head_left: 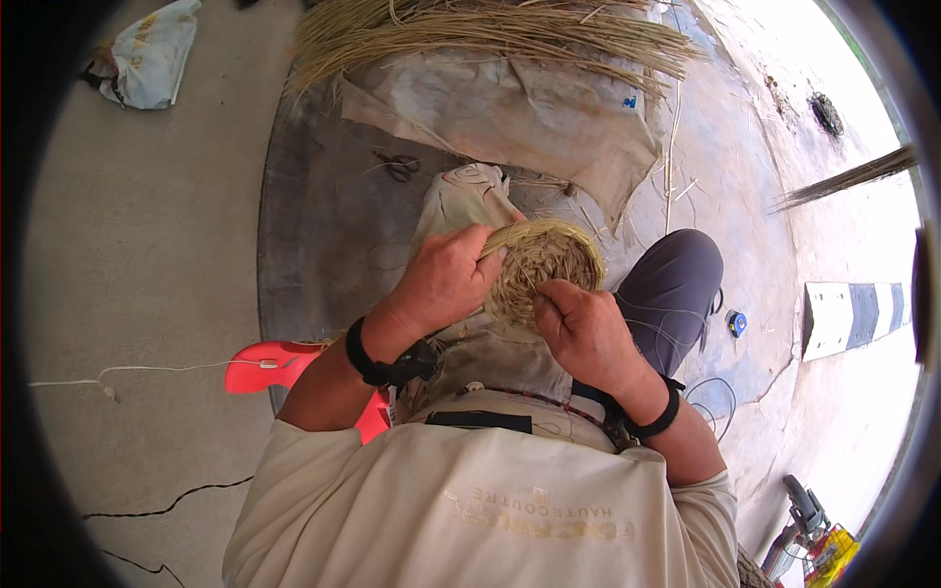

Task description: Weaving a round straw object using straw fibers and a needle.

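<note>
A round woven straw basket is held over my lap, its open inside facing up. My left hand is closed round the left part of its rim, thumb on the inner side. Over the lower right of the basket, my right hand pinches a thin strand at the woven inside. Thin line-like cord trails from near that hand across my right knee. The fingertips of the right hand are partly hidden.
Beyond the basket, a bundle of long dry stalks lies on a pale sheet. Dark scissors rest on the mat. A blue tape measure lies right of my knee. A red plastic seat and white cable are at left.
</note>
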`<state>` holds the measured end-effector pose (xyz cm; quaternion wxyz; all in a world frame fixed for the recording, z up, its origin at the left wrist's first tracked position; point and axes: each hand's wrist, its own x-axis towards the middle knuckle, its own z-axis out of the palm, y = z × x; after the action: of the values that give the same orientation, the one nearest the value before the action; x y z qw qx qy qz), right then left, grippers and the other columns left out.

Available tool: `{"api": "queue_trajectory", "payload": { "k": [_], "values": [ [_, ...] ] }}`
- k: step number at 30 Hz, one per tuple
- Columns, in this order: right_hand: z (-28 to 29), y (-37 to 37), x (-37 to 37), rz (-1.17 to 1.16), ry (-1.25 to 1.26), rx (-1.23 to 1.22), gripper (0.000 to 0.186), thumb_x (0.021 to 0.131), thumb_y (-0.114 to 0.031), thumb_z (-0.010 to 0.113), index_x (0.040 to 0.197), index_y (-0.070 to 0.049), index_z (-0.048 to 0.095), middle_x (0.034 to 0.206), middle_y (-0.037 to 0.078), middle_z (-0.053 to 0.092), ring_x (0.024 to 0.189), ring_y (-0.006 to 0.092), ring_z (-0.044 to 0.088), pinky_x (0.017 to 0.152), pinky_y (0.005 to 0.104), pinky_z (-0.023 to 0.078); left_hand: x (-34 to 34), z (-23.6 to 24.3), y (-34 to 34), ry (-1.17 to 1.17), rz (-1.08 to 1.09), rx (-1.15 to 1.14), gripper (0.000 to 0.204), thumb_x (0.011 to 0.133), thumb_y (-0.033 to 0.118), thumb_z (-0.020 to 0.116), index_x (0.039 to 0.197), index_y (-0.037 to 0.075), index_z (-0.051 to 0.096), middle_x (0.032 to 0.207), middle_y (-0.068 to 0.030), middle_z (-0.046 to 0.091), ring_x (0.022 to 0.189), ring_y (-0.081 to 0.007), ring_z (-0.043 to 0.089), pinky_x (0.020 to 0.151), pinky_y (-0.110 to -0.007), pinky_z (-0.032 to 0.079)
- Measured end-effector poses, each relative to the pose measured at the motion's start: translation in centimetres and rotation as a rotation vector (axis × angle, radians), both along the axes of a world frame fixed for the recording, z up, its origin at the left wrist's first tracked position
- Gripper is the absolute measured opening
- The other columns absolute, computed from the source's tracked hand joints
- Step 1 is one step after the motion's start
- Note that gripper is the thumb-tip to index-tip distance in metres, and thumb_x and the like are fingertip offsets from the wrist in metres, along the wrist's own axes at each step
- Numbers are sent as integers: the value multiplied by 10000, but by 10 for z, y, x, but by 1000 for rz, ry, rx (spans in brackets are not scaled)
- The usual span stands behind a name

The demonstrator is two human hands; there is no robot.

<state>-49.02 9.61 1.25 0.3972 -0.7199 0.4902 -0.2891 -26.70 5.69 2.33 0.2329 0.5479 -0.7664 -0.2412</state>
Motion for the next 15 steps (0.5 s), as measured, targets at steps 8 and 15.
{"api": "queue_trajectory", "payload": {
  "k": [8, 15],
  "values": [
    [-1, -1, -4, 8, -160, 136, 139, 985, -146, 633, 950, -32, 704, 781, 263, 667, 755, 494, 661, 655, 523, 536, -6, -1, 2, -47, -12, -85, 180, 963, 167, 709, 1013, 6, 644, 845, -248, 691, 802, -478, 681, 654, -519, 537],
    [-7, -19, 13, -47, -203, -5, 179, 1009, -134, 612, 956, 25, 676, 745, 205, 655, 677, 360, 630, 624, 456, 502, -18, -9, 7, -44, 25, -111, 178, 961, 143, 703, 1048, 5, 631, 891, -248, 700, 810, -478, 683, 665, -527, 540]
  ]
}}
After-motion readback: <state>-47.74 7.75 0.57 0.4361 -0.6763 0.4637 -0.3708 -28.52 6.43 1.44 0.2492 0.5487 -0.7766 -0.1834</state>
